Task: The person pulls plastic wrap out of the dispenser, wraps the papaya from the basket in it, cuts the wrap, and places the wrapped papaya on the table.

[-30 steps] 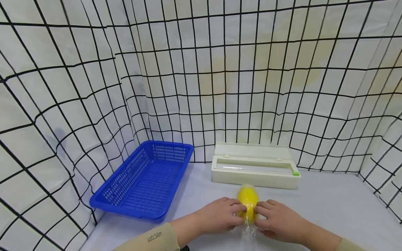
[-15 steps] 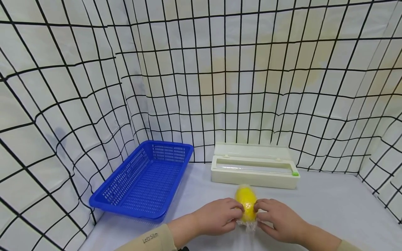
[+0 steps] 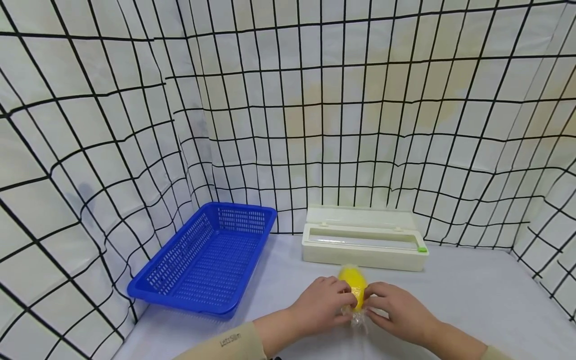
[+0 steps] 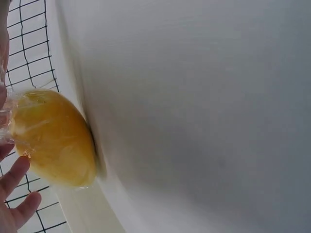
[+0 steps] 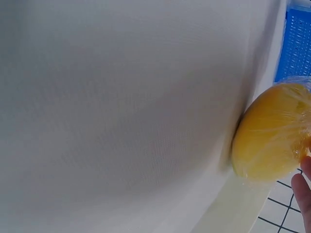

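While both hands close on the yellow fruit [image 3: 354, 285], we take the step in hand to be snugging clear film [image 3: 358, 320] around it. Landmark: the cream film dispenser box [image 3: 364, 244]. The fruit sits on the white tabletop [image 3: 472, 300] just in front of the box, near its middle; the blue basket [image 3: 207, 257] lies to the left of the box, well apart from the fruit.

Grip: left hand [image 3: 321, 304] has fingers curled over the fruit's left flank, thumb side low, pinching film against the skin. Right hand [image 3: 396, 309] mirrors it on the right flank, fingers bent and pressed to the wrap. Neither hand is spread; both hold the wrapped fruit between them. A tuft of loose film shows below the fruit, on the side away from the box.

Wrist views: the fruit [image 4: 53, 138] [image 5: 272, 133] shows glossy, wrinkled film over its surface and rests on the tabletop.

Our judgement on doing it well:
- keep the fruit seated on the tabletop so it cannot roll towards the box;
- draw the loose tuft tight and fold it under, not across the top;
- press with fingertips [image 4: 17, 177] evenly from both flanks, so the film clings without tearing.
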Action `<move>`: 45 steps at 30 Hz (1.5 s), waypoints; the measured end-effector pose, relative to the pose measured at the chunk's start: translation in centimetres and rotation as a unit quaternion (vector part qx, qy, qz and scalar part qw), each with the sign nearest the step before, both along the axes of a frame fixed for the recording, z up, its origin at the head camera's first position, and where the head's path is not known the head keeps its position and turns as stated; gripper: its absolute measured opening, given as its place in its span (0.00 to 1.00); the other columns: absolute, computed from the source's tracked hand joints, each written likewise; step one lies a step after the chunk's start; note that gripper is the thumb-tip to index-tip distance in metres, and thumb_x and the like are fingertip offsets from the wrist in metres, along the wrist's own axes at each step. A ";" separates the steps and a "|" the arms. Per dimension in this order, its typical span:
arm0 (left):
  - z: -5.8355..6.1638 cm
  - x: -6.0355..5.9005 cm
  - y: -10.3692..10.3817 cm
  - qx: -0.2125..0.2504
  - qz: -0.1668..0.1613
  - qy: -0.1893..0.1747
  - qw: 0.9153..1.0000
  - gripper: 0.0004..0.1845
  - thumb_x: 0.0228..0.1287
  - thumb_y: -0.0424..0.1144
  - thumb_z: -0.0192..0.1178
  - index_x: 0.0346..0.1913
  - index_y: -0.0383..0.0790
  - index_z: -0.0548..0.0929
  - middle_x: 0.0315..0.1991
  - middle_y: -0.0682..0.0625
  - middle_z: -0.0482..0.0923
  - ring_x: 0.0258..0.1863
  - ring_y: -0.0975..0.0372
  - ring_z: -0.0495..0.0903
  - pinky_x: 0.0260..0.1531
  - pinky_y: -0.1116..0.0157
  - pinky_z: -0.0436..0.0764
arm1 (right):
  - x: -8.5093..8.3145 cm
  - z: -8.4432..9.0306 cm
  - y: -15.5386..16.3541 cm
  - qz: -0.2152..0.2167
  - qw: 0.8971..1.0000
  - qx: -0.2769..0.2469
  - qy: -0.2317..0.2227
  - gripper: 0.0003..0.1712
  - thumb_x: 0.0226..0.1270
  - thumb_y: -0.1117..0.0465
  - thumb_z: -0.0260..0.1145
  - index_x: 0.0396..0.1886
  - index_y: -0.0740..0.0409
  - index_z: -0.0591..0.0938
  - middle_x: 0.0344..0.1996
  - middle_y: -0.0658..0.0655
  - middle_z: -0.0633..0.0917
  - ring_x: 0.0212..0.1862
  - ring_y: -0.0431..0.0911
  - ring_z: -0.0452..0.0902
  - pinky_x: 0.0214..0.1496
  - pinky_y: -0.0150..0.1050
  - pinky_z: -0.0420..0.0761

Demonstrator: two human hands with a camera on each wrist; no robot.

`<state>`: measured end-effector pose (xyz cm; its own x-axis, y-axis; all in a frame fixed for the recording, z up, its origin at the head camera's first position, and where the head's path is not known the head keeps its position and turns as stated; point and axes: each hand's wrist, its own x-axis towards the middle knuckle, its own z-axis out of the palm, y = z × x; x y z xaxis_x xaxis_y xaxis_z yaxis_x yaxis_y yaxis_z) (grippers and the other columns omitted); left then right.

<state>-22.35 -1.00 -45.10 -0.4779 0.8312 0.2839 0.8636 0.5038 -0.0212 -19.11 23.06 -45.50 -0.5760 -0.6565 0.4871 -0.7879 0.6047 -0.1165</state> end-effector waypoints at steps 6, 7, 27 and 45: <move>0.3 -1.0 0.6 0.042 0.012 -0.083 0.996 0.09 0.70 0.52 0.60 0.40 0.56 0.87 0.40 0.65 0.81 0.40 0.71 0.75 0.43 0.72 0.75 | -0.3 0.0 -0.4 -0.025 0.999 -0.039 0.007 0.16 0.53 0.60 0.79 0.39 0.42 0.82 0.41 0.37 0.81 0.44 0.36 0.79 0.45 0.37 0.83; 0.5 -1.2 0.6 0.048 0.016 -0.109 0.993 0.10 0.70 0.53 0.60 0.39 0.55 0.88 0.39 0.66 0.81 0.39 0.72 0.74 0.43 0.73 0.75 | -0.3 0.1 -0.4 -0.034 0.998 -0.045 0.003 0.17 0.52 0.60 0.79 0.39 0.41 0.82 0.41 0.37 0.81 0.44 0.36 0.79 0.45 0.37 0.83; 0.6 -2.5 -0.2 0.176 0.085 -0.312 0.930 0.13 0.64 0.56 0.64 0.47 0.56 0.85 0.48 0.66 0.77 0.50 0.69 0.76 0.54 0.65 0.77 | -0.7 0.3 0.2 -0.054 0.986 -0.083 -0.133 0.11 0.65 0.58 0.71 0.39 0.37 0.77 0.39 0.34 0.78 0.41 0.35 0.75 0.39 0.34 0.82; 0.2 -2.7 1.0 0.189 0.158 -0.375 0.894 0.18 0.59 0.57 0.69 0.49 0.57 0.81 0.56 0.59 0.73 0.50 0.63 0.77 0.46 0.63 0.78 | -1.8 0.2 -0.6 -0.130 0.952 -0.126 -0.247 0.13 0.65 0.46 0.69 0.39 0.46 0.78 0.29 0.41 0.75 0.32 0.35 0.69 0.30 0.31 0.73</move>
<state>-25.02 0.00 -44.88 -0.8462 0.5326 0.0173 0.3761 0.5739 0.7274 -20.89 22.43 -45.28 -0.9025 -0.3590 0.2381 -0.4273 0.6757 -0.6007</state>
